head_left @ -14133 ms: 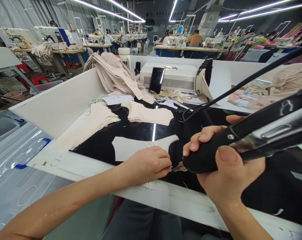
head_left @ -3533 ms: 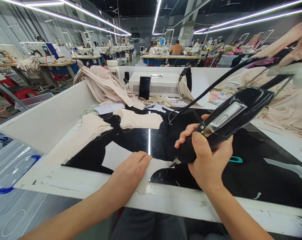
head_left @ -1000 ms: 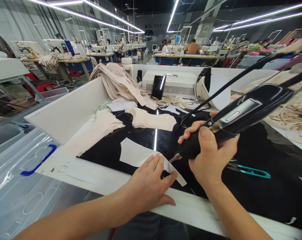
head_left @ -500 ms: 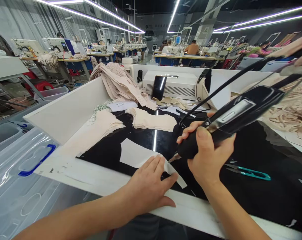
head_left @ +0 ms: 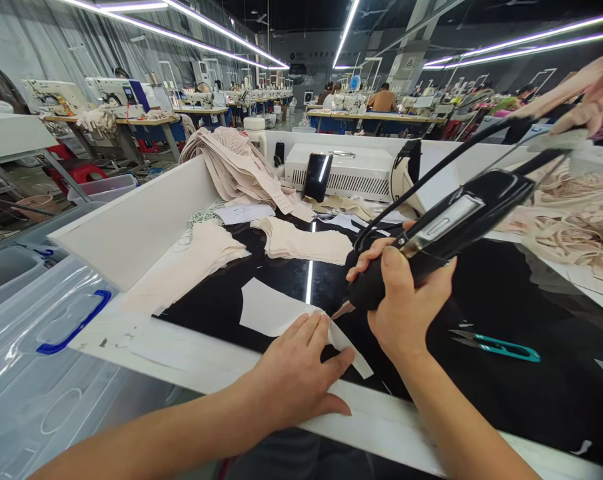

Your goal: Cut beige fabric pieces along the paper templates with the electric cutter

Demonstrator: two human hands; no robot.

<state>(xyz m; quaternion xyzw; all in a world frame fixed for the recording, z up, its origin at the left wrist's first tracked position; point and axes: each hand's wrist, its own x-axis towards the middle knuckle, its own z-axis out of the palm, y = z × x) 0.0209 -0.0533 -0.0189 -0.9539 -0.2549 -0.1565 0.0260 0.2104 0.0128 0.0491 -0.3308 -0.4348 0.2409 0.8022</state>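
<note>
My left hand (head_left: 296, 370) lies flat, fingers spread, on a white fabric piece (head_left: 271, 312) near the front edge of the glossy black worktop (head_left: 506, 400). My right hand (head_left: 404, 297) is wrapped round a black corded hand-held cutting tool (head_left: 446, 230). The tool's metal tip (head_left: 342, 310) points down at the fabric's edge, just beyond my left fingertips. Its cable runs up and to the right.
Two stacks of beige fabric pieces (head_left: 301, 243) (head_left: 201, 250) lie behind. Teal thread snips (head_left: 501, 343) rest at the right. A white machine (head_left: 344, 170) with a phone (head_left: 315, 177) stands at the back. A clear bin lid with a blue handle (head_left: 74, 320) sits left. Another person's hand (head_left: 588, 107) shows upper right.
The tool's tip has drawn slightly up and left along the fabric edge over the last second. My left hand keeps pressing the fabric in the same place.
</note>
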